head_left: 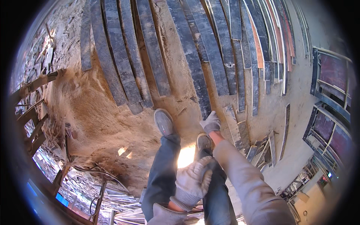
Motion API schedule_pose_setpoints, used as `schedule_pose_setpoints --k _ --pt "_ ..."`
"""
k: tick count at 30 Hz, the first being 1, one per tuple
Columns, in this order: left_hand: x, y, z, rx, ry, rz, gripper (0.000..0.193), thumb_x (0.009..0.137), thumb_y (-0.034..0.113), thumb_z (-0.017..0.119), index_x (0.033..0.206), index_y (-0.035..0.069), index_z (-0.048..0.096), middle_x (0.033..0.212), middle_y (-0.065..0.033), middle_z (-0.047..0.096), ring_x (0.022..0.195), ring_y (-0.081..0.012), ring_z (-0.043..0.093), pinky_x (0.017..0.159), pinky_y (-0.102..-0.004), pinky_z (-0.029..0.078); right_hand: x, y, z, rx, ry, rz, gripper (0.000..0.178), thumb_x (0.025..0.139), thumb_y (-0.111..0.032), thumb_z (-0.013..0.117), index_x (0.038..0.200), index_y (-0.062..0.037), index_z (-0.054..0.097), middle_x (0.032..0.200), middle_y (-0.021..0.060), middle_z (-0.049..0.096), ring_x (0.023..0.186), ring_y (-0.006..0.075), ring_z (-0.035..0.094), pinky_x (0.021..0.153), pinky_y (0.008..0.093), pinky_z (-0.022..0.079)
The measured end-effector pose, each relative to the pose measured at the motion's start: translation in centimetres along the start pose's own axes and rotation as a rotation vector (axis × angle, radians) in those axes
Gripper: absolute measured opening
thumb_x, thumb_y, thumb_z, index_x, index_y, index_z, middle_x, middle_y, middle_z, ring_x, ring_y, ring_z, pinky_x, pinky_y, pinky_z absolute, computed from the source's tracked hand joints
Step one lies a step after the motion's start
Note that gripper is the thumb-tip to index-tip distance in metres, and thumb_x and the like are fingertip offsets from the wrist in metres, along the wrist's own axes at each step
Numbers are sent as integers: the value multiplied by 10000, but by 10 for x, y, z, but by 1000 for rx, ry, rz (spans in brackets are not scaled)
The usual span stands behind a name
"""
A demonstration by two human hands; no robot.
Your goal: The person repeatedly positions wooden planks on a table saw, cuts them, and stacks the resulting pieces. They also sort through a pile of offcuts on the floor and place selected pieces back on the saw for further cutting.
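Both of my hands wear pale knitted work gloves. My right hand (211, 123) reaches down and is closed at the near end of a long, dark, scuffed plank (195, 77). Just how the fingertips wrap its edge is hidden. That plank lies lengthwise away from me, its far part beside other dark boards. Over my right thigh, my left hand (192, 182) hangs with fingers loosely bent and apart; nothing shows in it. My shoes (164, 122) stand on the dusty ground near the plank's end.
Several similar dark boards (123, 56) lie side by side ahead. Narrower strips (268, 41) are stacked at the far right, and short offcuts (268, 148) lie right of my hand. Framed panels (332, 75) stand at the right edge. Wooden posts (35, 86) and scrap line the left.
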State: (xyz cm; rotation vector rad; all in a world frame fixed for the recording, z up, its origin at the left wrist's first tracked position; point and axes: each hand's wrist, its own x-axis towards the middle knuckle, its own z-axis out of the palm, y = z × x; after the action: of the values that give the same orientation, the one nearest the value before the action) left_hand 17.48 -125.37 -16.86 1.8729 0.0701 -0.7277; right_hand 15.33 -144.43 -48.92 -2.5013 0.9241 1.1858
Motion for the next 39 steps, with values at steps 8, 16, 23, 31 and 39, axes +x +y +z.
schedule_pose_setpoints --k 8,16,23,31,39 --pt "1 9 7 -21 -2 -106 387 1019 267 722 1348 68 676 1090 -148 780 957 -309 780 845 -413 618 -36 -3 -106 216 387 -75 813 728 -484 877 1321 -62 514 1063 255 719 1000 490 717 872 582 569" --pt "26 3 -16 -48 -25 -28 455 999 320 763 1357 60 659 1190 -174 760 1077 -309 762 929 -411 603 62 -58 -130 -125 444 -510 1158 724 -655 889 1583 -37 419 1423 233 579 1258 475 617 989 589 536" --pt "33 4 -30 24 -26 -10 466 998 351 750 1363 76 660 1184 -190 762 1083 -339 763 933 -423 602 128 -71 -121 -337 309 -115 1132 674 -491 942 1549 28 446 1387 199 621 1247 384 667 932 484 589" --pt "35 -6 -26 -62 -8 1 493 1009 390 735 1377 72 651 1191 -182 774 1134 -354 748 977 -440 587 28 -58 -169 1151 -764 -359 487 839 -65 750 1310 -39 630 921 93 749 762 250 739 636 424 607" --pt "33 -15 -29 -124 13 -60 620 1011 462 740 1439 38 596 1226 -199 763 1155 -372 740 1004 -442 574 -39 -87 -179 1089 -779 -210 373 967 -112 759 1300 -23 616 923 99 718 657 192 681 586 363 566"
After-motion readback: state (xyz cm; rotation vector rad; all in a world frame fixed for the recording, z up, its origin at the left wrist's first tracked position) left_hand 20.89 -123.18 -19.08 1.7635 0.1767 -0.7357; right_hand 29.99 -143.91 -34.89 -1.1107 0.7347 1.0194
